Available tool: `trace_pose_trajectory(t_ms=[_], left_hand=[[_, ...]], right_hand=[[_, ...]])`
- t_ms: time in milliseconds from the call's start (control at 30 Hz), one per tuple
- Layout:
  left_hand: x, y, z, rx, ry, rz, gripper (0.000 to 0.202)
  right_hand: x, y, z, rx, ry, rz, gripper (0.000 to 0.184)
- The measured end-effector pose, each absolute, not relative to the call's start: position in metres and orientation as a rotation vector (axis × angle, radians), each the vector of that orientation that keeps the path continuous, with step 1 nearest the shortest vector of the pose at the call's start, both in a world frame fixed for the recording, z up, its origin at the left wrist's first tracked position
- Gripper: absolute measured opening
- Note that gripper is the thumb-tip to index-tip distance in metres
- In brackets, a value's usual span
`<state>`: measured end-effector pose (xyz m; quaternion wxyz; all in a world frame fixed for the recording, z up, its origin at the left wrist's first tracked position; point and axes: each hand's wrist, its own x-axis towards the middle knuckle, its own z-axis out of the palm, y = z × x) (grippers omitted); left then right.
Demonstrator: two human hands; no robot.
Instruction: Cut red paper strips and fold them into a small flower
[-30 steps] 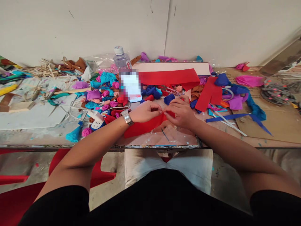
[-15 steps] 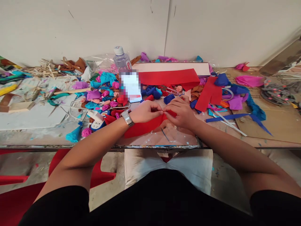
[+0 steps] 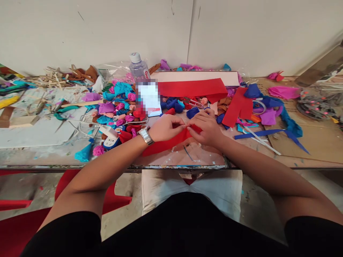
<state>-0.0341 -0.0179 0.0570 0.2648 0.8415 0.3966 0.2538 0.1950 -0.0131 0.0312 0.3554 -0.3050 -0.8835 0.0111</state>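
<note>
Both hands meet over a red strip of crepe paper (image 3: 167, 143) near the table's front edge. My left hand (image 3: 167, 127), with a metal watch on its wrist, pinches the strip between thumb and forefinger. Right beside it, my right hand (image 3: 205, 126) is closed on the same strip, fingertips nearly touching the left ones. Part of the strip is hidden behind the hands. Beyond them lies a wider red strip (image 3: 191, 89), and to the right are more red pieces (image 3: 237, 107). Small crumpled paper flowers (image 3: 107, 107) in several colours are heaped on the left.
A bottle (image 3: 138, 67) and a lit phone (image 3: 149, 98) stand behind the left hand. A power strip (image 3: 111, 139) with cables lies to the left, near green-handled pliers (image 3: 63, 112). Wooden sticks (image 3: 57, 78) pile up at far left; cardboard (image 3: 316, 139) covers the right side.
The left hand and wrist have shifted very slightly, and the red strip under them sits a little differently. Both hands keep their hold; the rest looks the same.
</note>
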Motion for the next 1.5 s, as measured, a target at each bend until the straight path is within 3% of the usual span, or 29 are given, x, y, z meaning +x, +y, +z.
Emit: trace_pose_trajectory(t_ms=[267, 800, 1067, 1500], left_hand=[[-0.029, -0.031, 0.061, 2.527, 1.152, 0.741, 0.024], [-0.031, -0.012, 0.053, 1.996, 0.962, 0.698, 0.039], [-0.028, -0.027, 0.055, 2.402, 1.130, 0.789, 0.031], [-0.030, -0.023, 0.040, 2.822, 1.148, 0.795, 0.035]], right_hand=[[0.195, -0.013, 0.031, -0.835, -2.253, 0.100, 0.013], [0.194, -0.013, 0.029, -0.814, -2.251, 0.021, 0.014], [0.194, -0.010, 0.026, -0.874, -2.230, 0.115, 0.007], [0.191, -0.007, 0.021, -0.844, -2.224, 0.245, 0.005]])
